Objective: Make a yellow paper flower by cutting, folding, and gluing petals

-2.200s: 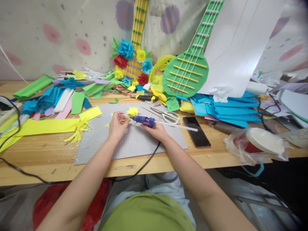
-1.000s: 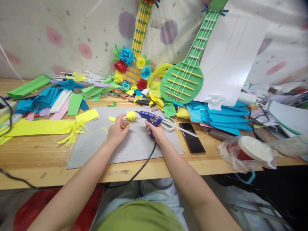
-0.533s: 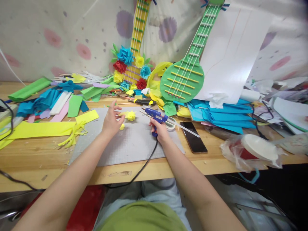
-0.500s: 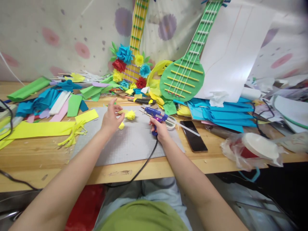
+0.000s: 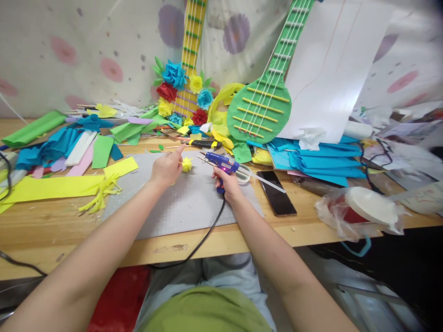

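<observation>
My right hand [image 5: 226, 182] is wrapped around the handle of a blue hot glue gun [image 5: 221, 161], whose nozzle points left. A long glue stick [image 5: 265, 181] sticks out of its back, and a small red light glows on its side. My left hand [image 5: 168, 167] has its index finger stretched out and the other fingers curled in at a small yellow paper flower [image 5: 187, 164]. The grip itself is partly hidden behind the hand. Beneath both hands lies a grey cutting mat [image 5: 194, 207]. White-handled scissors [image 5: 244, 174] rest behind the glue gun.
A phone [image 5: 277, 193] lies right of the mat. Behind stand a green paper lute [image 5: 259, 110] and a yellow one [image 5: 189, 55] with paper flowers. Yellow crepe strips [image 5: 58, 188] lie left, blue paper [image 5: 321, 157] right. A utility knife [image 5: 204, 144] is at the mat's back edge.
My left hand has moved right, closing in around the yellow flower and covering the paper strip beside it. The glue gun stays in my right hand, almost still. The view has shifted slightly.
</observation>
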Demonstrator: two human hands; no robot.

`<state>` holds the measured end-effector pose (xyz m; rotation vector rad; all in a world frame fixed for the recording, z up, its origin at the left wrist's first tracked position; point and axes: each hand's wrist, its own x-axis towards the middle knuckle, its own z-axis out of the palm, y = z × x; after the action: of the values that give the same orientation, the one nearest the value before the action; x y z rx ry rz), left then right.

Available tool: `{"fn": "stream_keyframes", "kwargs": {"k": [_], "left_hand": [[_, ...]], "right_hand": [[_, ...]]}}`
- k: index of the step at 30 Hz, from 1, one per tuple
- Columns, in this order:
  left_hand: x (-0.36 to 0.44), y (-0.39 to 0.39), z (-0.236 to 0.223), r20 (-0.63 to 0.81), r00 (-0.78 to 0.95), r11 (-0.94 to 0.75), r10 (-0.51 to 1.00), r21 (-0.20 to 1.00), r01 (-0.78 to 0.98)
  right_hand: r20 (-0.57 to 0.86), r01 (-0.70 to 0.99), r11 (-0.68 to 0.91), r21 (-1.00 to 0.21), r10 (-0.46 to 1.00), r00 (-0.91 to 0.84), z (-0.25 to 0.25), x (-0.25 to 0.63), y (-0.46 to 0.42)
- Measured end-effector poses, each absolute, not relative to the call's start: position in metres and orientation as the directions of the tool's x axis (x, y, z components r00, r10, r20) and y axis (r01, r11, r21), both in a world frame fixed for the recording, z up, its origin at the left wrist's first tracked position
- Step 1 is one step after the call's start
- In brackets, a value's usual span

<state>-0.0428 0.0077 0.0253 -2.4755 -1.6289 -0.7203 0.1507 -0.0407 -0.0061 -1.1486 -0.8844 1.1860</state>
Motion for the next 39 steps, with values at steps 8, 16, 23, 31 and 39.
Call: {"fn": "stream_keyframes", "kwargs": {"k": [8,16,23,31,39], "left_hand": [[-0.043,0.015,0.017,0.406,0.343,-0.414,0.847,0.099,0.905],[-0.039,0.015,0.016,0.394,0.386,-0.449,0.834,0.078,0.89],[-0.04,0.011,0.014,0.349,0.423,-0.454,0.836,0.006,0.891],[-0.047,-0.004,0.023,0.336,0.399,-0.461,0.853,0.128,0.878],[-0.051,-0.004,0.018,0.325,0.441,-0.528,0.836,0.258,0.809]], "right_hand": [[-0.049,-0.213,-0.007,-0.977,0.98,0.193,-0.004,0.151,-0.042],[-0.055,-0.24,-0.007,-0.971,0.98,0.192,-0.004,0.15,-0.042],[-0.047,-0.23,-0.001,-0.973,0.98,0.193,-0.005,0.15,-0.041],[-0.042,-0.226,0.003,-0.974,0.98,0.193,-0.007,0.15,-0.041],[-0.051,-0.212,-0.007,-0.977,0.978,0.202,-0.005,0.15,-0.042]]}}
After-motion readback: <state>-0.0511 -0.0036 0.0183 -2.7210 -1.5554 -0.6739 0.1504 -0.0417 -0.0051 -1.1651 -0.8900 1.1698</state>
